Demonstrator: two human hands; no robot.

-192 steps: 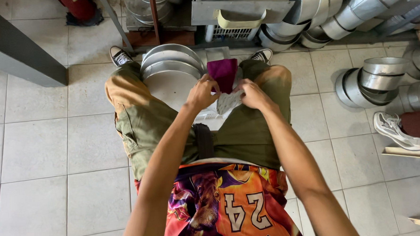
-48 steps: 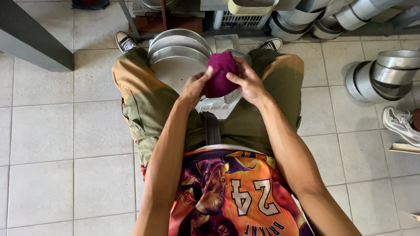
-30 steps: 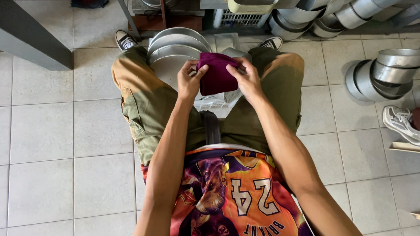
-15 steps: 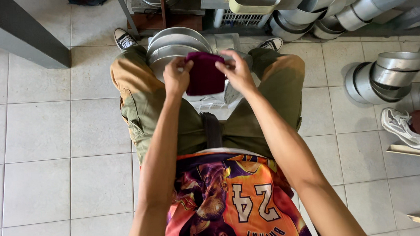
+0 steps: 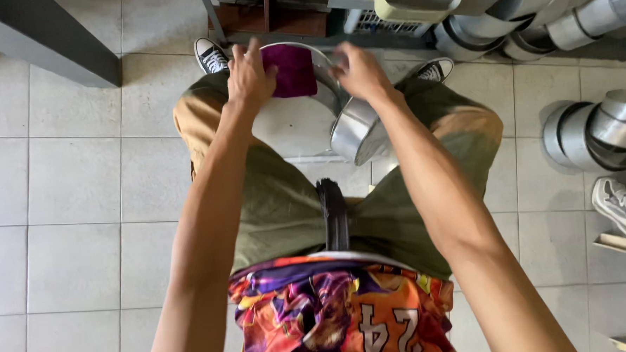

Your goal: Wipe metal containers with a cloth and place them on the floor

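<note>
I sit on a tiled floor with round metal pans (image 5: 293, 124) stacked between my knees. My left hand (image 5: 249, 77) grips a folded purple cloth (image 5: 291, 70) and holds it over the far rim of the stack. My right hand (image 5: 359, 72) is closed over the upper rim of a smaller metal pan (image 5: 357, 133), which is tilted on its side against my right leg. The hands are apart, with the cloth between them.
More round metal pans (image 5: 606, 131) lie nested on the floor at the right, next to a white shoe (image 5: 620, 205). Metal pans (image 5: 531, 11) and a pale crate (image 5: 404, 3) fill the shelf ahead. A dark beam (image 5: 47, 43) crosses the top left.
Both hands moved forward away from my body. The cloth, held by both hands before, is now in the left hand only. The right hand has taken hold of the tilted pan.
</note>
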